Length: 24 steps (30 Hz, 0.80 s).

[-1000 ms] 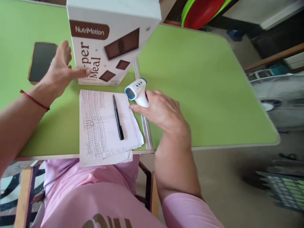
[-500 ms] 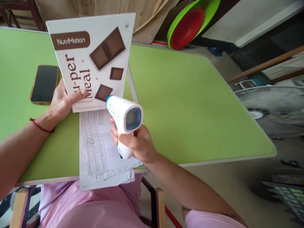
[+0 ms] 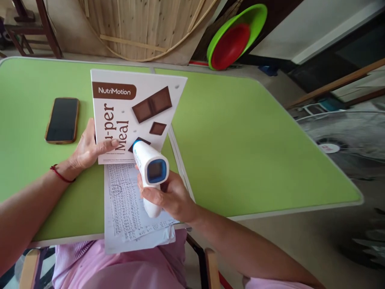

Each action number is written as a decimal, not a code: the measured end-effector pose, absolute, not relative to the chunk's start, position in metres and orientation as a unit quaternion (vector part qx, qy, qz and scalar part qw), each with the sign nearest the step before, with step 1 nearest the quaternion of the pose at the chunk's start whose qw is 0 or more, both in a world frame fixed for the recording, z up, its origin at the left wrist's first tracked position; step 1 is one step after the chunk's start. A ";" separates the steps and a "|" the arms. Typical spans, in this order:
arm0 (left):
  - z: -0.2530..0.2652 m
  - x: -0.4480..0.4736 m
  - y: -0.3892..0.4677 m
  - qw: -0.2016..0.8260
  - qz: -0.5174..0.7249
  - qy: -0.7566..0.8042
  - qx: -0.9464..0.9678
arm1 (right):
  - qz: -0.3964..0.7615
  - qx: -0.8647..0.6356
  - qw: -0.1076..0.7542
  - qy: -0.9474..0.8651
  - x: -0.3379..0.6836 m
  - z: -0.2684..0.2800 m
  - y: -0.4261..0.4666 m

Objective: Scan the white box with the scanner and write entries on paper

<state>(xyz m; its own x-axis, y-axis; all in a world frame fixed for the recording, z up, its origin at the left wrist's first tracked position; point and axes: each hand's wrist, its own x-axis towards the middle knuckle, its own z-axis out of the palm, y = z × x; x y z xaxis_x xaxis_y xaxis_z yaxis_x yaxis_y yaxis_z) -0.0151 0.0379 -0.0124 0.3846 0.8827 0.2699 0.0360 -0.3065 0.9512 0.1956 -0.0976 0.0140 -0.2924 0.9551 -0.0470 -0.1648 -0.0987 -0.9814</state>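
Note:
My left hand [image 3: 86, 146] grips a white NutriMotion box [image 3: 144, 84] by its lower left side, thumb across the front. Brown chocolate pieces are printed on that face. In my right hand [image 3: 174, 196] is a white infrared thermometer [image 3: 153, 156] with a blue nose and a dark square screen turned towards me. Its nose overlaps the lower part of the box in view; whether they touch I cannot tell. Below the box, handwritten sheets of paper [image 3: 126, 208] lie on the green table [image 3: 240, 152] and stick out over its near edge.
A phone [image 3: 62, 120] in a brown case lies on the table left of my left hand. Beyond the far edge are a round wooden board [image 3: 144, 28], green and red basins [image 3: 231, 44] and a dark wooden chair [image 3: 36, 28]. To the right stands a fan [image 3: 331, 140].
The box has come lower in the view and leans further back. The thermometer has also shifted down and slightly left, still in my right hand. My view has tilted up a little.

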 end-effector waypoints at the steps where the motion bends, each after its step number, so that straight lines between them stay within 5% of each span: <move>1: -0.012 -0.015 0.038 0.486 0.435 0.342 0.677 | 0.631 -0.400 0.441 -0.498 0.195 0.015 -0.097; 24: -0.002 -0.010 0.034 0.518 0.415 0.336 0.668 | 0.603 -0.434 0.439 -0.505 0.191 0.011 -0.091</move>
